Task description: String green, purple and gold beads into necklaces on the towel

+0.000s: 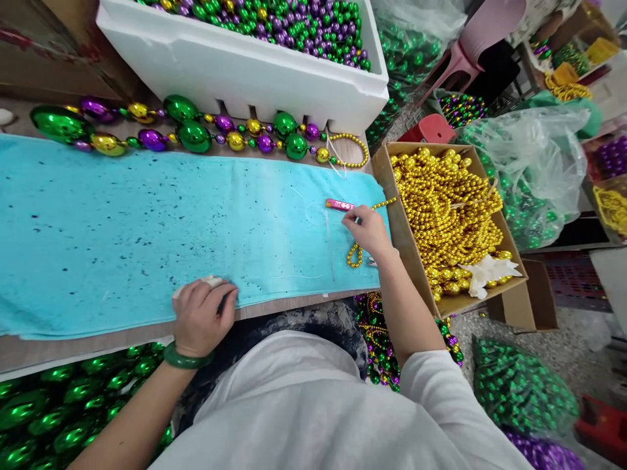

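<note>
My left hand (202,314) rests curled on the near edge of a turquoise cloth (147,228), fingers closed on a small dark thing I cannot make out, with a taped fingertip showing. A green bangle circles that wrist. My right hand (368,230) sits at the cloth's right end with fingers pinched, touching a strand of small gold beads (355,253) that runs toward the box of gold beads (448,215). A pink lighter (339,205) lies just beyond its fingertips. Thin white thread (313,212) lies on the cloth nearby.
A string of large green, purple and gold beads (196,130) lies along the cloth's far edge before a white foam box (235,68) of small mixed beads. Large green beads (59,405) fill the near left. Bags of green beads (524,170) stand to the right.
</note>
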Available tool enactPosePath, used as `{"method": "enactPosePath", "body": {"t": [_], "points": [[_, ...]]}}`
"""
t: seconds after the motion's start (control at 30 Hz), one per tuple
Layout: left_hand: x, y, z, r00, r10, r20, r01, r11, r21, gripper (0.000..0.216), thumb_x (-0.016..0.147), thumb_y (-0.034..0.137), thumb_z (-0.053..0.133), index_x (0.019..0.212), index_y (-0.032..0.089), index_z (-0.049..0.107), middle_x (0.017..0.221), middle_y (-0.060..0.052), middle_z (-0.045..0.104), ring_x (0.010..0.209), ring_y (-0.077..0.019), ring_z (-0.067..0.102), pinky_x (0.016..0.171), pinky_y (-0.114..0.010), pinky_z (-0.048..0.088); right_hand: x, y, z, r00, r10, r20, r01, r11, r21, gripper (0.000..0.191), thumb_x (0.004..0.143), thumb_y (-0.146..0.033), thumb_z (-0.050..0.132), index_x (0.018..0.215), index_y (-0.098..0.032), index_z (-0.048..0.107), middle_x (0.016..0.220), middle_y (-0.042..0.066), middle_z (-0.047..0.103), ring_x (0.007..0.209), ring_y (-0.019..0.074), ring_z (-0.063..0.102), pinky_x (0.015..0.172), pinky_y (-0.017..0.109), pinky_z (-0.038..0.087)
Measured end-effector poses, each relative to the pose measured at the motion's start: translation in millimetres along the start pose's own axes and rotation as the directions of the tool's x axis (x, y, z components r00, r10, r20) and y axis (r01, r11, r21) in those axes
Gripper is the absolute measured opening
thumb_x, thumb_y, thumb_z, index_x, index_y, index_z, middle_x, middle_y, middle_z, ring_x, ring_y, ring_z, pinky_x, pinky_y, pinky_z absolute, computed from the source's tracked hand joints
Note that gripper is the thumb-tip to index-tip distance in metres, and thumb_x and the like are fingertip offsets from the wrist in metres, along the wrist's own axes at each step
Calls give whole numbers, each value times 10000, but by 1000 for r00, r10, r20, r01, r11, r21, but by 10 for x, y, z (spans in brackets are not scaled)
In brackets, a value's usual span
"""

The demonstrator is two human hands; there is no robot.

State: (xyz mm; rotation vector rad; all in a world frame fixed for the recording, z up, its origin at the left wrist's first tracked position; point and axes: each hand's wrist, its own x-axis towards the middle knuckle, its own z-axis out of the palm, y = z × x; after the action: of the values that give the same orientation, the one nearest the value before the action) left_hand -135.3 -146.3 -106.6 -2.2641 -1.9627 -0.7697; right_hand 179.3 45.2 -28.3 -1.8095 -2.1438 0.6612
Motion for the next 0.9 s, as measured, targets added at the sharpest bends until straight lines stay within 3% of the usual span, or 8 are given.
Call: {"method": "enactPosePath", "body": {"t": [0.13,0.3,0.57,0.77,0.9], "points": [[40,-1,11,994,76,-77,-75,997,18,73,801,199,654,870,200,679,816,-95,678,897,-280,610,865,-422,479,-85,-49,119,968,-190,163,184,982,48,145,851,-175,559,838,-182,703,921,39,632,831,149,570,766,268,412],[83,38,-17,992,99,-82,-96,995,40,70,789,180,666,858,186,667,787,-92,671,852,-282,602,820,-410,484,-115,-89,279,943,-204,264,234,968,-88,184,895,-187,530,915,-193,713,983,48,627,855,163,585,743,270,403],[98,60,-27,994,83,-68,-79,995,61,42,805,195,653,844,190,668,750,-82,656,843,-287,597,775,-404,476,-98,-51,269,953,-168,252,205,970,-130,175,908,-178,473,916,-169,648,990,69,618,871,184,570,760,286,404],[70,65,-13,998,36,-45,-34,998,43,49,816,212,642,848,198,676,762,-88,652,894,-292,599,799,-411,467,-245,-58,44,987,-162,-17,162,987,14,139,903,-177,449,917,-177,587,943,74,626,855,186,552,760,299,407],[49,60,8,999,21,-42,-20,999,39,62,824,227,634,853,202,682,766,-88,649,906,-294,596,801,-417,456,-565,-250,143,940,-316,126,300,945,132,139,930,-195,466,919,-179,603,906,58,639,825,166,561,753,277,420]]}}
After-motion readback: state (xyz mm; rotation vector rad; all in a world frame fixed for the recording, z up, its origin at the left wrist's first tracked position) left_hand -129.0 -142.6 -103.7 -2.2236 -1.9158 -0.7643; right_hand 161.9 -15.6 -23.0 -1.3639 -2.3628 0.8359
